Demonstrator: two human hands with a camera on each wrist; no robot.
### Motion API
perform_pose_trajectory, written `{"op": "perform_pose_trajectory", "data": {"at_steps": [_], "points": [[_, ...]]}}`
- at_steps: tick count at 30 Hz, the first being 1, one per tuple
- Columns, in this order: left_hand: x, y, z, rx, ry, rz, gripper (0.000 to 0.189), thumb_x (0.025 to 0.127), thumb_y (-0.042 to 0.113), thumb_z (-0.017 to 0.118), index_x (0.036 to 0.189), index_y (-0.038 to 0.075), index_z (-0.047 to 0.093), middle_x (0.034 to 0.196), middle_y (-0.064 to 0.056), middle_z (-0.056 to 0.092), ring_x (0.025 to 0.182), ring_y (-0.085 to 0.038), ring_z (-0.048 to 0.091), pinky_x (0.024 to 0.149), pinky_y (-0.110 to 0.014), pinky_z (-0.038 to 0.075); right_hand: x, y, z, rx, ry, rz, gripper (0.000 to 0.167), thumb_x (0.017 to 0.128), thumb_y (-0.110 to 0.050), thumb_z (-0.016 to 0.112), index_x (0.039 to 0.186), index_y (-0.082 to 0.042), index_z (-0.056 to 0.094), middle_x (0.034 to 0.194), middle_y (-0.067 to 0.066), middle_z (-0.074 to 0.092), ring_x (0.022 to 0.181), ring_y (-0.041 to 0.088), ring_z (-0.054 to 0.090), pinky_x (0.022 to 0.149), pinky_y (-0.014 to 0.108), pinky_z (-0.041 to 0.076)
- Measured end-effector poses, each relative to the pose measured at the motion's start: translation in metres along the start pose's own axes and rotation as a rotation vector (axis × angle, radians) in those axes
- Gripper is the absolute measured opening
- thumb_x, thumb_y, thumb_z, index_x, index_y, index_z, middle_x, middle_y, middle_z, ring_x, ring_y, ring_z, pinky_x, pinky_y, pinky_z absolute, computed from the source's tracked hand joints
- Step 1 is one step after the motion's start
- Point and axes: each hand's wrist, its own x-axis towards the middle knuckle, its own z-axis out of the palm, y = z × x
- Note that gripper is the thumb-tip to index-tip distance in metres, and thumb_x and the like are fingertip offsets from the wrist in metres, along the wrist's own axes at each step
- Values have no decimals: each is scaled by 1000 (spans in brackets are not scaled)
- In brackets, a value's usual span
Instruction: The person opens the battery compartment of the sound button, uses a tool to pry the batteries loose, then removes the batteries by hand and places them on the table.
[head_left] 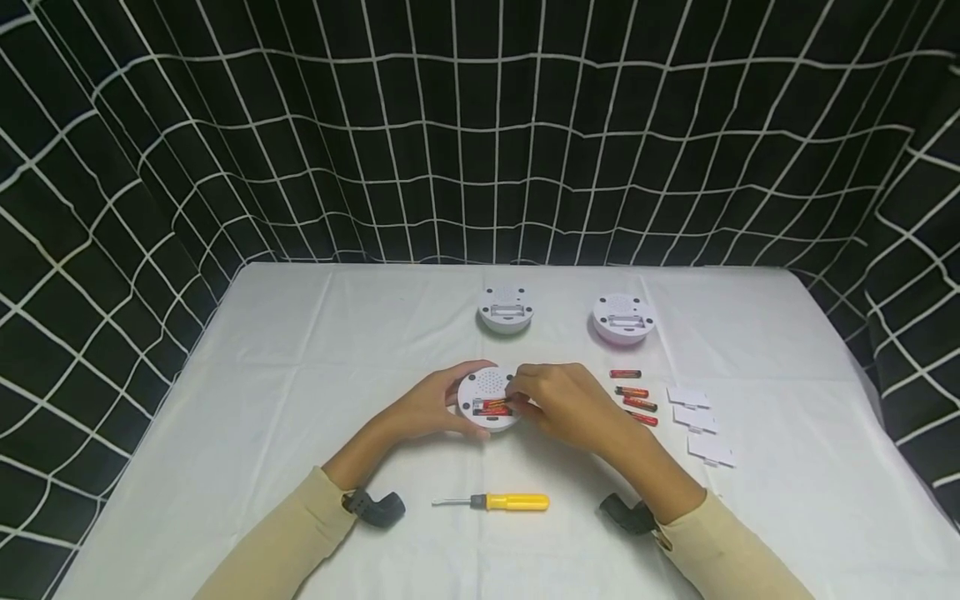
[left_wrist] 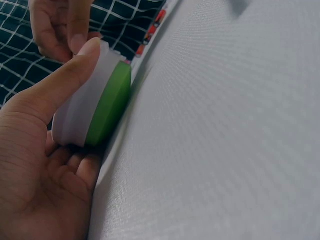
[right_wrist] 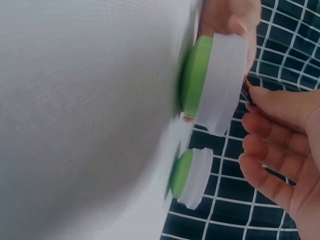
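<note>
My left hand (head_left: 429,407) grips a round device with a white base (head_left: 489,382) and a green lower side (left_wrist: 111,102). It is held base up, thumb on one side and fingers round the other. Its battery compartment is uncovered, and a red battery (head_left: 492,412) lies in it. Thumb and fingertips of my right hand (head_left: 570,406) pinch another battery (right_wrist: 247,84) at the compartment, tilted, with one end hidden by the fingers. In the right wrist view the remaining fingers of that hand are loosely bent.
Two similar devices, one behind (head_left: 506,308) and one at the back right (head_left: 623,319), lie base up with uncovered compartments. Several red batteries (head_left: 626,374) and three white covers (head_left: 693,418) lie to the right. A yellow-handled screwdriver (head_left: 517,502) lies in front on the white cloth (head_left: 300,375).
</note>
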Motion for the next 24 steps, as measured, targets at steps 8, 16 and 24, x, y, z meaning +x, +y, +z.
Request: {"op": "perform_pose_trajectory", "data": {"at_steps": [8,16,24], "points": [[1,-2,0,-2,0,-9,96,70,17,95,152,23,45,150,5,50,140,-14,46,115,-30,40,0,2,-3,-3,20,2,11,85,-11,83,94,-16,77,86,-9,70,66,6,58,56,24,51],[1,-3,-1,-18,-8,2,96,70,15,94,152,24,45,149,5,51,139,-13,47,114,-29,41,0,2,-11,-4,66,-4,16,81,-11,86,93,-14,78,86,-8,72,66,7,63,55,25,52],[1,-4,1,-25,-2,-6,96,71,13,94,153,22,44,147,5,54,136,-13,50,114,-28,42,-3,0,-32,23,67,36,14,84,-10,83,95,-16,77,83,-10,69,66,6,60,53,22,47]]}}
